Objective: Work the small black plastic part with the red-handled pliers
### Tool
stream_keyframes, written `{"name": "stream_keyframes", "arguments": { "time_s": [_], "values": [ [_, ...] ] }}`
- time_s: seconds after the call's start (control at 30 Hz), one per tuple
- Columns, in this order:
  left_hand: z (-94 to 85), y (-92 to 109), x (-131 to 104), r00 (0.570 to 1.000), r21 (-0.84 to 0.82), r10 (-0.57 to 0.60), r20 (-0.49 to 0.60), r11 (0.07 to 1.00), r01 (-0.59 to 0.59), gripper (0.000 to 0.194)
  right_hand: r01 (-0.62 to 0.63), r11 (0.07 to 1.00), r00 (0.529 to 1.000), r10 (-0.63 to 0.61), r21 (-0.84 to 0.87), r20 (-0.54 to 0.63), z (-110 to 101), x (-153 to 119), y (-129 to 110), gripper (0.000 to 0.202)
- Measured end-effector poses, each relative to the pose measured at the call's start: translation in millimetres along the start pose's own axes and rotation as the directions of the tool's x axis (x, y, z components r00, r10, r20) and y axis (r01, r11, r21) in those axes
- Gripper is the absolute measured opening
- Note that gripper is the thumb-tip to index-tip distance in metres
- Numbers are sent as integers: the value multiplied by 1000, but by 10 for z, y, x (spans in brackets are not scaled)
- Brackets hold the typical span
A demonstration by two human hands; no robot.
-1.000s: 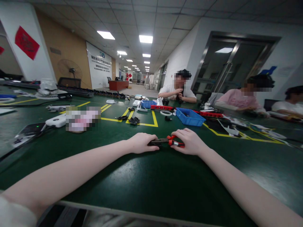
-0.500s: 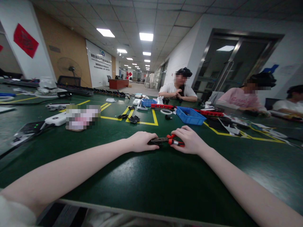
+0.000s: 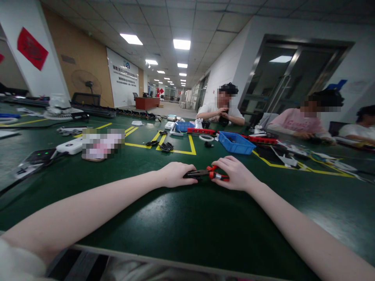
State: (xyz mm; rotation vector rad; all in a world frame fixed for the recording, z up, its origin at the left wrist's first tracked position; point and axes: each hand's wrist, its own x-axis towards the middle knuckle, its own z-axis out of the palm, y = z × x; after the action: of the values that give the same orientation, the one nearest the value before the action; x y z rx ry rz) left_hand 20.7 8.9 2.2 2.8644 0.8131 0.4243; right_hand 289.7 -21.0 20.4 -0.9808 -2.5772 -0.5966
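Both nearly unmoved, right grip (image 3: 234, 172) curled round pliers (image 3: 216, 176), left grip (image 3: 178, 174) pinching black part (image 3: 189, 175)

Green table (image 3: 175, 230) (yellow-lined) bears blue bin (image 3: 240, 148); black pieces (image 3: 166, 146)

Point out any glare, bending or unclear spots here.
All in the head view: glare on the green table; ceiling lights bleached white; metal door frame leaning, perhaps from a wide lens; tip of the pliers hard to make out by the left hand.
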Motion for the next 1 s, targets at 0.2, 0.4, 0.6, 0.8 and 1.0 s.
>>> {"name": "stream_keyframes", "arguments": {
  "time_s": [0.2,0.4,0.6,0.8,1.0],
  "values": [
    [-3,2,-7,1000,-8,5,0,1000,-5,37,16,1000,1000,-16,-2,16,11,18,-34,38],
    [-3,4,-3,1000,-24,5,4,1000,-5,38,4,1000,1000,-5,20,27,8,32,-63,38],
    [-9,6,0,1000,-30,-7,5,1000,7,38,1,1000,1000,-2,25,25,9,30,-58,37],
    [-5,3,1,1000,-34,2,3,999,-2,37,-14,1000,999,13,21,44,-6,34,-69,36],
    [-9,14,6,1000,-26,-10,7,1000,10,38,1,1000,998,-1,-4,55,-7,25,-42,36]
  ]
}}
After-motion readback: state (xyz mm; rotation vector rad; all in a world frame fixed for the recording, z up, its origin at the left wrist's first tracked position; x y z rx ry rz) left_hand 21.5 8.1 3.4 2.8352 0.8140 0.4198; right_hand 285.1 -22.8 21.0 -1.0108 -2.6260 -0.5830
